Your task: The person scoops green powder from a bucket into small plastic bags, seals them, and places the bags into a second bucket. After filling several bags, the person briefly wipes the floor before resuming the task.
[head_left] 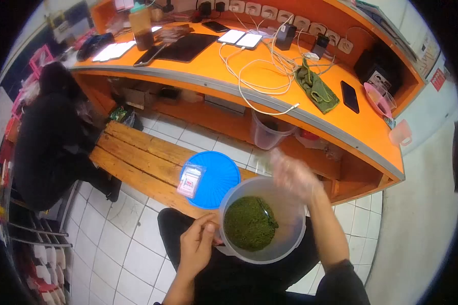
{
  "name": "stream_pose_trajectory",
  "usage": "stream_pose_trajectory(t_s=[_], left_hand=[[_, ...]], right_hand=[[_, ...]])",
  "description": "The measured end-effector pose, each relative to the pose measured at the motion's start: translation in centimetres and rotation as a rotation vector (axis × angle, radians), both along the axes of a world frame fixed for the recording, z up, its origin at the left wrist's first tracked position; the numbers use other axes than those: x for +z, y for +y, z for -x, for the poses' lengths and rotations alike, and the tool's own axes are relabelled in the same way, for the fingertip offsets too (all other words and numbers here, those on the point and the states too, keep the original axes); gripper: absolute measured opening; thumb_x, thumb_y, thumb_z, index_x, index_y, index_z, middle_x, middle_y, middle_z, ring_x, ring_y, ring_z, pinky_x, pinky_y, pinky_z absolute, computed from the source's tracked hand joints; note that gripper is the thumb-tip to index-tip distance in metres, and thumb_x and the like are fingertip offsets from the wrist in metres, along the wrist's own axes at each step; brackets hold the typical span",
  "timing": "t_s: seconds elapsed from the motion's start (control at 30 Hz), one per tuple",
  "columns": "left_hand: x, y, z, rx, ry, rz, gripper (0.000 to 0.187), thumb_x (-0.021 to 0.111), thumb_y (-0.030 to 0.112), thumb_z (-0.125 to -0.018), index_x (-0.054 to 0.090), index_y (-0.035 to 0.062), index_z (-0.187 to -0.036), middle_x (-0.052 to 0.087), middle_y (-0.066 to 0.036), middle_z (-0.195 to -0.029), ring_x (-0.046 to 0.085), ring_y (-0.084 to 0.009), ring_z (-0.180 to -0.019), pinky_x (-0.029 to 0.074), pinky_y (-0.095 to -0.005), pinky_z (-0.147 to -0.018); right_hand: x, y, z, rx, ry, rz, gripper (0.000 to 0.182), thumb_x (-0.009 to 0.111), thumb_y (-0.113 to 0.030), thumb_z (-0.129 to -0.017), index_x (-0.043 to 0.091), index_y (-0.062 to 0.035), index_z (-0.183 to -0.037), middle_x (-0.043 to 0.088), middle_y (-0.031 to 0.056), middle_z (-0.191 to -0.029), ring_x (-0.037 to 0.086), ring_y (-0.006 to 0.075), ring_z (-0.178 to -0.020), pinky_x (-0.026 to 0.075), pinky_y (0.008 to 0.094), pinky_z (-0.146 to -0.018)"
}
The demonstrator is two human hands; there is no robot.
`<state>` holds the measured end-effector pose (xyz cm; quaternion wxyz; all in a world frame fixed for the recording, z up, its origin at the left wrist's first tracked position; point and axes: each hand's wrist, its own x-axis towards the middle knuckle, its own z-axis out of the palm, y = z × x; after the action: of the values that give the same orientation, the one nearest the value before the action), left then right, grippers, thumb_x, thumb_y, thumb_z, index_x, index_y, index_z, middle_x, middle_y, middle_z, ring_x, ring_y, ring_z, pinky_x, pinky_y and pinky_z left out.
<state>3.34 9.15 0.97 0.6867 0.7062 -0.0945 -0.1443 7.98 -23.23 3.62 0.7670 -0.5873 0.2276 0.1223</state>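
Note:
A translucent round tub [291, 223] rests between the person's legs at the bench edge, with a green crumbly heap [247, 226] inside and a small clear, shiny item lying on it. My left hand [198, 240] is beside the tub's left rim, its fingers curled and pressed together; what they hold, if anything, is hidden. Over the tub's far right rim is my right hand [294, 175], blurred by motion, with a faint clear shape near its fingers. Left of the tub, a blue ribbed lid [220, 178] lies on the wooden bench with a small labelled packet [190, 181] on it.
An orange counter [208, 66] runs across the back with phones, a tablet [194, 47], tangled white cables, a green pouch [315, 89] and a bottle [141, 28]. A person in dark clothes [51, 147] sits at the left. Another tub [270, 133] stands beneath the counter.

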Motion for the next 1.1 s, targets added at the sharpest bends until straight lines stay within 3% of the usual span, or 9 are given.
stream_pose_trajectory(t_s=[0.03,0.23,0.37,0.43,0.57,0.67,0.8,0.93,1.1], left_hand=[[0.1,0.3,0.1,0.001,-0.002,0.0,0.034,0.05,0.022,-0.108,0.059,-0.0027,-0.131,0.066,-0.011,-0.1,0.067,-0.0137,-0.071,0.056,-0.0257,-0.064],[-1.9,2.2,-0.7,0.13,0.095,-0.005,0.034,0.053,0.022,-0.107,0.06,-0.0019,-0.129,0.067,-0.011,-0.097,0.066,-0.0135,-0.068,0.052,-0.0246,-0.06],[-6.2,2.0,-4.5,0.162,0.084,-0.18,0.031,0.063,0.024,-0.102,0.066,0.0,-0.122,0.068,-0.009,-0.085,0.064,-0.0134,-0.064,0.051,-0.0277,-0.058],[-12.5,2.0,-8.0,0.155,-0.103,-0.521,0.035,0.071,0.028,-0.095,0.068,0.0001,-0.115,0.068,-0.014,-0.081,0.067,-0.0224,-0.067,0.054,-0.0358,-0.062],[-20.2,0.5,-15.7,0.321,-0.242,-0.962,0.067,0.08,0.043,-0.081,0.057,0.0026,-0.13,0.066,-0.021,-0.116,0.063,-0.0371,-0.112,0.05,-0.0478,-0.09],[-21.2,-0.6,-18.7,0.273,-0.203,-1.177,0.084,0.082,0.043,-0.077,0.044,0.0019,-0.141,0.058,-0.02,-0.131,0.055,-0.0363,-0.125,0.045,-0.0519,-0.098],[-21.7,-1.7,-19.9,0.189,-0.072,-1.211,0.089,0.084,0.04,-0.075,0.042,-0.0002,-0.142,0.055,-0.018,-0.136,0.051,-0.0343,-0.127,0.038,-0.0576,-0.104],[-22.6,-1.4,-20.8,0.156,-0.106,-1.196,0.098,0.089,0.041,-0.068,0.041,-0.0045,-0.14,0.055,-0.023,-0.132,0.052,-0.0382,-0.127,0.042,-0.0517,-0.105],[-21.1,-0.5,-19.8,0.05,-0.113,-1.042,0.104,0.092,0.041,-0.063,0.039,-0.0088,-0.138,0.054,-0.028,-0.129,0.053,-0.042,-0.125,0.045,-0.0471,-0.105]], right_hand=[[-1.0,-2.1,-1.3,-0.219,-0.053,-0.076,0.046,0.062,-0.036,-0.102,0.055,-0.0005,-0.131,0.068,0.0133,-0.119,0.068,0.0165,-0.099,0.059,0.0302,-0.084],[-3.8,-7.2,0.1,-0.247,-0.056,0.05,0.055,0.058,-0.037,-0.103,0.048,-0.0007,-0.143,0.063,0.018,-0.132,0.064,0.0224,-0.11,0.053,0.0364,-0.09],[-0.5,-2.0,5.1,-0.336,-0.085,0.268,0.051,0.061,-0.039,-0.101,0.054,-0.0063,-0.139,0.069,0.0079,-0.11,0.063,0.012,-0.082,0.052,0.0276,-0.071],[-0.4,-0.6,8.3,-0.322,-0.215,0.19,0.049,0.064,-0.04,-0.1,0.057,-0.0056,-0.134,0.069,0.0059,-0.1,0.063,0.0108,-0.075,0.051,0.0239,-0.065],[-0.7,1.4,13.3,-0.384,-0.188,0.236,0.046,0.065,-0.036,-0.099,0.058,-0.0038,-0.131,0.07,0.0074,-0.097,0.064,0.0112,-0.07,0.052,0.0229,-0.06],[-0.1,2.1,15.9,-0.47,-0.208,0.246,0.046,0.066,-0.032,-0.099,0.057,-0.0002,-0.131,0.072,0.012,-0.096,0.066,0.0127,-0.067,0.051,0.0211,-0.055],[-0.1,1.9,19.2,-0.602,-0.163,0.273,0.049,0.068,-0.032,-0.098,0.056,0.0,-0.133,0.072,0.0124,-0.095,0.067,0.0127,-0.067,0.051,0.0222,-0.054],[-0.7,2.6,19.0,-0.626,-0.141,0.276,0.051,0.069,-0.032,-0.097,0.055,0.0002,-0.134,0.072,0.0123,-0.095,0.066,0.0123,-0.067,0.051,0.0225,-0.054],[0.2,4.7,14.8,-0.405,-0.245,0.261,0.055,0.073,-0.035,-0.093,0.057,0.0021,-0.131,0.072,0.0155,-0.096,0.067,0.0175,-0.068,0.054,0.0273,-0.059]])
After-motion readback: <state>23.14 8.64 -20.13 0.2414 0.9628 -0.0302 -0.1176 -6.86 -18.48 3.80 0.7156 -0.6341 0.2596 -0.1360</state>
